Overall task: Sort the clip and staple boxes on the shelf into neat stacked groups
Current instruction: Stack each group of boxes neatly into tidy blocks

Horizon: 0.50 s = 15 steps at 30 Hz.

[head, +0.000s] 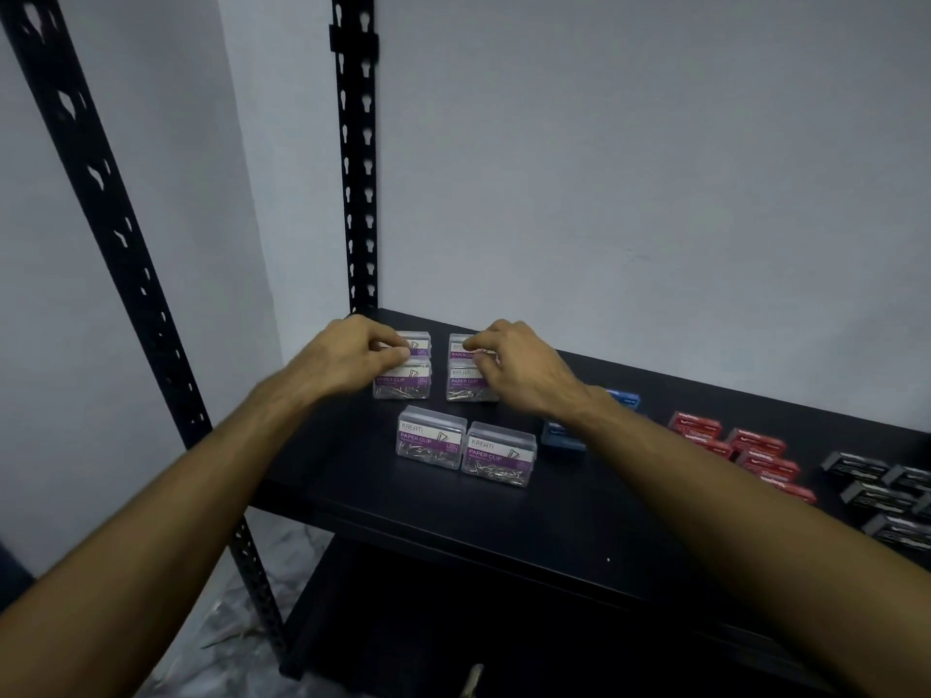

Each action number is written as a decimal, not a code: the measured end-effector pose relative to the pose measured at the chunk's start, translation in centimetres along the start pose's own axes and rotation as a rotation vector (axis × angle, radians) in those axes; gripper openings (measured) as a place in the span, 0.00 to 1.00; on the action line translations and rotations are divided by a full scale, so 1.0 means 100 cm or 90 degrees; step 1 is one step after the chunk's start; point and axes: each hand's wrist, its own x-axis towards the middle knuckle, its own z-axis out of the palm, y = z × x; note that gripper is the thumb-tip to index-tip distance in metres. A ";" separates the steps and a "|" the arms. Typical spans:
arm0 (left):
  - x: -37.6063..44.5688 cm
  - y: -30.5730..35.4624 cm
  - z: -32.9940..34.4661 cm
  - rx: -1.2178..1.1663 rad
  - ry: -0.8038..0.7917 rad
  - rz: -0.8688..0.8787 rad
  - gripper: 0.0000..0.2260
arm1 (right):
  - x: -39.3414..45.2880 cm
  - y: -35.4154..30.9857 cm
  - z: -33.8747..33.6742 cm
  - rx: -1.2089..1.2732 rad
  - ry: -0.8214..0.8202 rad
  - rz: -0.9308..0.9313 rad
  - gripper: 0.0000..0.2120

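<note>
Far back on the black shelf (352,476), the left hand (347,360) pinches the top box of the left clip stack (405,380) and the right hand (514,370) pinches the top of the right clip stack (466,382), so a crooked push could tip either box off.

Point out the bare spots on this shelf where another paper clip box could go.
Bare shelf runs along the front edge, before the two single paper clip boxes. A narrow bare strip lies left of the back stacks, near the upright post. Right is crowded: blue boxes, red boxes, grey boxes.
</note>
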 end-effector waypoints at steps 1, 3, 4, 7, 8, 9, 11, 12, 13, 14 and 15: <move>0.002 0.000 0.002 0.002 -0.011 0.000 0.12 | 0.004 0.000 0.001 -0.005 -0.015 0.000 0.16; 0.007 -0.001 0.006 0.013 -0.020 0.000 0.10 | 0.011 0.001 0.004 0.002 -0.050 0.000 0.15; 0.008 -0.001 0.007 0.017 -0.018 0.003 0.10 | 0.013 0.001 0.005 0.016 -0.061 0.003 0.14; 0.011 0.000 0.012 0.008 -0.017 0.016 0.08 | 0.017 0.005 0.009 0.058 -0.067 0.013 0.13; 0.011 0.001 0.013 0.006 -0.019 0.021 0.08 | 0.016 0.006 0.009 0.070 -0.065 0.014 0.13; 0.011 0.003 0.014 0.006 -0.020 0.026 0.08 | 0.015 0.007 0.009 0.082 -0.064 0.017 0.13; 0.011 0.005 0.016 0.009 -0.023 0.031 0.07 | 0.012 0.007 0.009 0.107 -0.063 0.023 0.12; 0.012 0.006 0.017 0.014 -0.024 0.033 0.07 | 0.011 0.008 0.008 0.118 -0.064 0.025 0.12; 0.012 0.007 0.018 0.020 -0.025 0.035 0.07 | 0.008 0.008 0.008 0.126 -0.066 0.027 0.13; 0.012 0.008 0.019 0.025 -0.027 0.037 0.07 | 0.006 0.008 0.007 0.130 -0.068 0.027 0.13; 0.011 0.009 0.020 0.027 -0.030 0.040 0.07 | 0.003 0.008 0.006 0.132 -0.068 0.027 0.13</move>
